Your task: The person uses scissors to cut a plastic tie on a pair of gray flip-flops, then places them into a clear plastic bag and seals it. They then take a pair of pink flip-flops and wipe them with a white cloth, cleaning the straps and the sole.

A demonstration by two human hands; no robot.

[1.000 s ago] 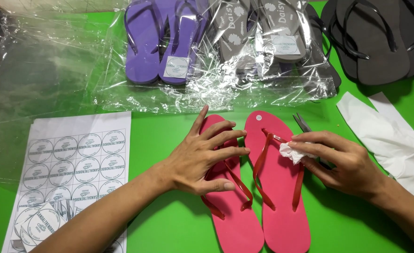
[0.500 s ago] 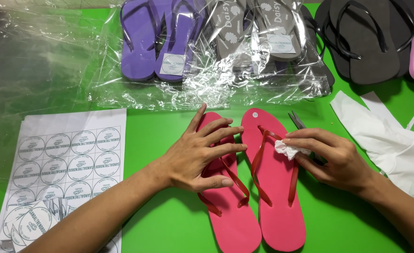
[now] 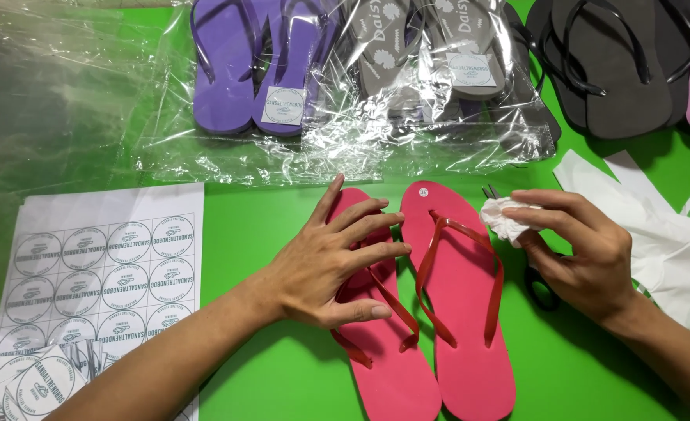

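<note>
While both hands sit at the pair: the relation lies between tissue and right sandal.
Left hand (image 3: pixel 333 261): open, palm flat on the left pink flip-flop (image 3: pixel 376 312), pinning it.
Right hand (image 3: pixel 583 249): closed in a pinch on a crumpled white tissue (image 3: pixel 505 218).
Right pink flip-flop (image 3: pixel 458 304): just left of the tissue, touching its mate.
Long axis: toe toward the green table's (image 3: pixel 282 390) far edge, heel toward the near edge.
Nearer hand: right.
Scissors (image 3: pixel 540 284): partly hidden under the right hand.

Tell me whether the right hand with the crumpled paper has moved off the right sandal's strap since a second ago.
Yes. The right hand and its crumpled white paper shifted rightward, from the strap to beside the right pink sandal.
</note>
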